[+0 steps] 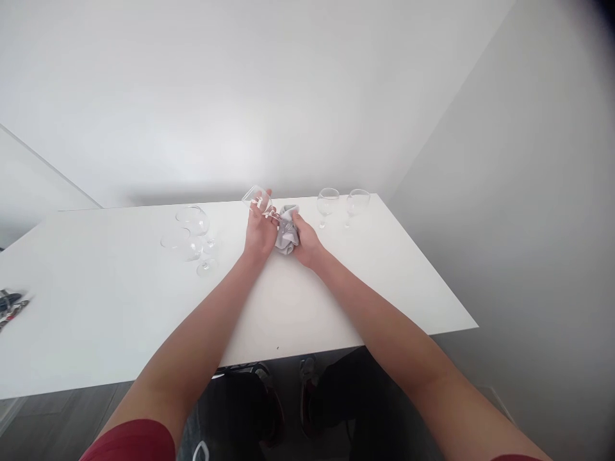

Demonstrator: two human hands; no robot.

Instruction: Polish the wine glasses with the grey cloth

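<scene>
Gripped glass (249, 194), cloth (287, 243), table's back edge (305, 200) near, room in front

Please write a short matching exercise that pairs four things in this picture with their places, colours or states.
1. Cloth
2. Left hand
3. Rightmost glass
4. Left sleeve

A. Dark red
B. Holding a tilted glass
C. Standing upright on the table
D. Bunched in the right hand

Pairs: 1-D, 2-B, 3-C, 4-A.
</scene>
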